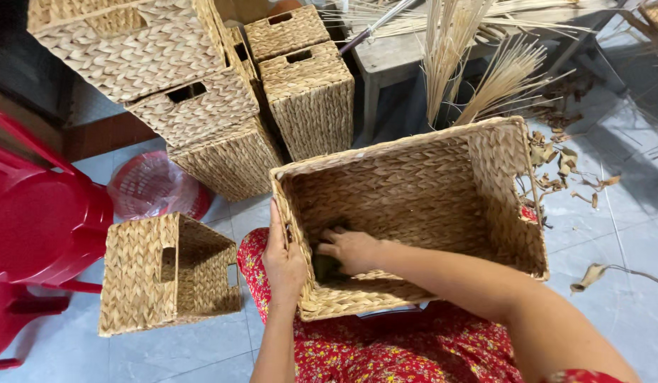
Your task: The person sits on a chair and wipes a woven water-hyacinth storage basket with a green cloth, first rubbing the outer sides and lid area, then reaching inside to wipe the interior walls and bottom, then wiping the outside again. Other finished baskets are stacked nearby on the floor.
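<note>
Head view: person seated, large woven basket point(414, 206) tipped on the lap, open mouth turned up toward the camera so the inside is reachable.
Landmark: the large woven basket; all places below are relative to it.
Left hand point(283, 259): at the basket's left corner, palm flat on the outer wall, thumb hooked over the rim; fingers closed on the rim, bracing the basket so it does not slide off the lap.
Right hand point(350, 248): reaching in over the near rim, deep inside near the left wall, fingers curled narrow and pressing at the weave; a dark patch point(325, 266) sits under the fingers, cannot tell whether it is a held thing or a gap.
Basket pose: near rim resting on the red flowered cloth point(386, 347) of the lap, far rim raised, which keeps the inner wall facing the hands.
Small basket point(166, 273): left of the large basket, on its side on the floor, mouth facing right, apart from both hands.
Stacked baskets point(201, 92): behind and left of the large basket, piled together with handle slots showing, set out of the working space.
Red plastic chair point(38, 220): far left of it.
Reed stalks point(478, 71): just behind it, standing in a loose bundle.
Scraps point(563, 170): right of it, scattered on the tiled floor point(612, 234).
</note>
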The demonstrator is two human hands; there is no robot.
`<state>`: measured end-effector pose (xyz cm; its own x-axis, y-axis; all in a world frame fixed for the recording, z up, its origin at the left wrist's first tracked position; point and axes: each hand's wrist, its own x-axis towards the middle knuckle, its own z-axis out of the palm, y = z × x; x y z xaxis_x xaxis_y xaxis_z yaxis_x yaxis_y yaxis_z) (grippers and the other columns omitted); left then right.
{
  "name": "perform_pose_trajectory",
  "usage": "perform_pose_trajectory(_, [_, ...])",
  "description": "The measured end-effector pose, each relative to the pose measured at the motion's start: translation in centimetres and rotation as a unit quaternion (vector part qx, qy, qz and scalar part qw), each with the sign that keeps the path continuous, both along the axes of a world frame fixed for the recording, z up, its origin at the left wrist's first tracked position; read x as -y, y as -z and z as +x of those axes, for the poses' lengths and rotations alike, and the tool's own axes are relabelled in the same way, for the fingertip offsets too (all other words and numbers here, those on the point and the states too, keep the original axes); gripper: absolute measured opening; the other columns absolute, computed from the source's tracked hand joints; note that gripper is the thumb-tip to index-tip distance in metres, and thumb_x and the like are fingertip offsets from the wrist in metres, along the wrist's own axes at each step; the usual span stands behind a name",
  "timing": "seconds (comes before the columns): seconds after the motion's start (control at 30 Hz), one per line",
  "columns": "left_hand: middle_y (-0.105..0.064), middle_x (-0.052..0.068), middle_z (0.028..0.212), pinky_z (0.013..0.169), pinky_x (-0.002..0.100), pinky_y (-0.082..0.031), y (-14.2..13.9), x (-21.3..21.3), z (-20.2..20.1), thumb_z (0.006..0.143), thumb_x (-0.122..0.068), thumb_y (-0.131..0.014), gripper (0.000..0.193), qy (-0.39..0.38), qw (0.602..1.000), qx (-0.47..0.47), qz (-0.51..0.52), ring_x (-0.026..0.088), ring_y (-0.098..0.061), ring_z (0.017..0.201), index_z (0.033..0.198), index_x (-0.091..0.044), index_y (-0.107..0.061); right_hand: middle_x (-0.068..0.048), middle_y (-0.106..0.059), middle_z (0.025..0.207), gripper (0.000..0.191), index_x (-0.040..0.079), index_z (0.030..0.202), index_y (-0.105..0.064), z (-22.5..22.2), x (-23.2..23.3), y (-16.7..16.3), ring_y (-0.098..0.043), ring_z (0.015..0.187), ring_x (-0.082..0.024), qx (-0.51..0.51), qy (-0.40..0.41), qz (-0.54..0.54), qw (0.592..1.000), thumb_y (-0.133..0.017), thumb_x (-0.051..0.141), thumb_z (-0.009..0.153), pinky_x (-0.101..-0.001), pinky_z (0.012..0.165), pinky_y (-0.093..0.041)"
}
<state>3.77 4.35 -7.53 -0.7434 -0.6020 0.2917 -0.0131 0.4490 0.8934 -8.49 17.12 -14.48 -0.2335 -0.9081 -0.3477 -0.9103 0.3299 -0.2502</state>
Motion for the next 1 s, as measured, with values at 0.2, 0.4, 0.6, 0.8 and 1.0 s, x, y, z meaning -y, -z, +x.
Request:
perform_pose_trajectory(0.2, [-0.063,0.014,0.145,0.094,0.03,-0.052,-0.2,-0.3,-0.3,0.084,0.013,-0.047,0.085,0.0,1.0,0.006,-0.003,0.022,-0.068,0.116,0.162,-0.019,-0.034,-0.007,-0.044,0.152,0.05,0.025,0.135,-0.059,-4.4,-9.8,-0.3,-0.055,0.131,-0.032,-0.1,0.038,0.099,0.989,-0.065,0.013,0.087,-0.047,0.09,-0.059])
perform_pose_trajectory(0.4, [-0.063,0.012,0.145,0.091,0.028,-0.053,-0.5,-0.7,-0.5,0.081,0.013,-0.044,0.086,0.006,0.999,0.022,0.025,0.021,-0.07,0.112,0.16,-0.017,-0.035,-0.009,-0.056,0.138,0.053,0.026,0.13,-0.063,-8.7,-20.9,0.2,-0.064,0.117,-0.032,-0.178,0.203,0.067,0.961,-0.062,0.005,0.081,-0.0414,0.086,-0.061])
perform_pose_trajectory(0.6, [-0.059,0.017,0.149,0.094,0.03,-0.052,-0.6,-0.8,-1.0,0.08,0.014,-0.045,0.085,0.009,0.999,-0.039,-0.033,0.023,-0.067,0.12,0.16,-0.014,-0.036,-0.013,-0.076,0.112,0.02,0.013,0.106,-0.077,-8.4,-18.5,2.2,-0.075,0.1,-0.03,-0.157,0.159,0.22,0.95,-0.061,0.013,0.093,-0.0424,0.082,-0.061])
perform_pose_trajectory(0.8, [-0.063,0.014,0.145,0.091,0.03,-0.053,-0.3,-0.6,-0.7,0.08,0.012,-0.045,0.086,-0.008,1.0,0.003,0.022,0.022,-0.07,0.112,0.16,-0.018,-0.035,-0.021,-0.066,0.124,0.024,0.009,0.113,-0.074,-4.1,-8.5,2.8,-0.071,0.103,-0.035,-0.164,0.01,0.186,0.969,-0.067,0.015,0.091,-0.0423,0.076,-0.06])
perform_pose_trajectory(1.0, [-0.061,0.015,0.146,0.096,0.031,-0.052,-0.1,-0.2,-0.5,0.081,0.012,-0.046,0.085,-0.006,1.0,-0.009,-0.003,0.024,-0.068,0.119,0.161,-0.017,-0.034,-0.023,-0.051,0.144,0.043,0.015,0.14,-0.058,2.0,1.0,1.4,-0.066,0.114,-0.038,-0.034,0.007,0.074,0.997,-0.055,0.013,0.097,-0.0466,0.086,-0.06])
